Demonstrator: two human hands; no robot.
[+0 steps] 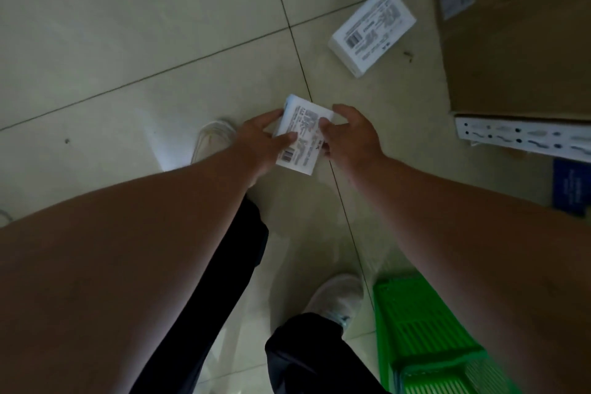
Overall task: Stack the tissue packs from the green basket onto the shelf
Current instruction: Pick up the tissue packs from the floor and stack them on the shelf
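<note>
A white tissue pack (pixel 303 131) with printed text and a barcode is held above the tiled floor between both hands. My left hand (pixel 260 141) grips its left side with the thumb on top. On the pack's right edge my right hand (pixel 351 137) holds on. A second white tissue pack (pixel 372 29) lies flat on the floor farther ahead. The green basket (pixel 425 333) stands on the floor at the lower right, partly hidden by my right forearm. A white perforated shelf rail (pixel 524 136) shows at the right edge.
A large brown cardboard box (pixel 518 35) with a white label sits at the upper right above the rail. A blue item (pixel 571 187) lies under the rail. My two feet in pale shoes and dark trousers stand below the hands on the floor tiles.
</note>
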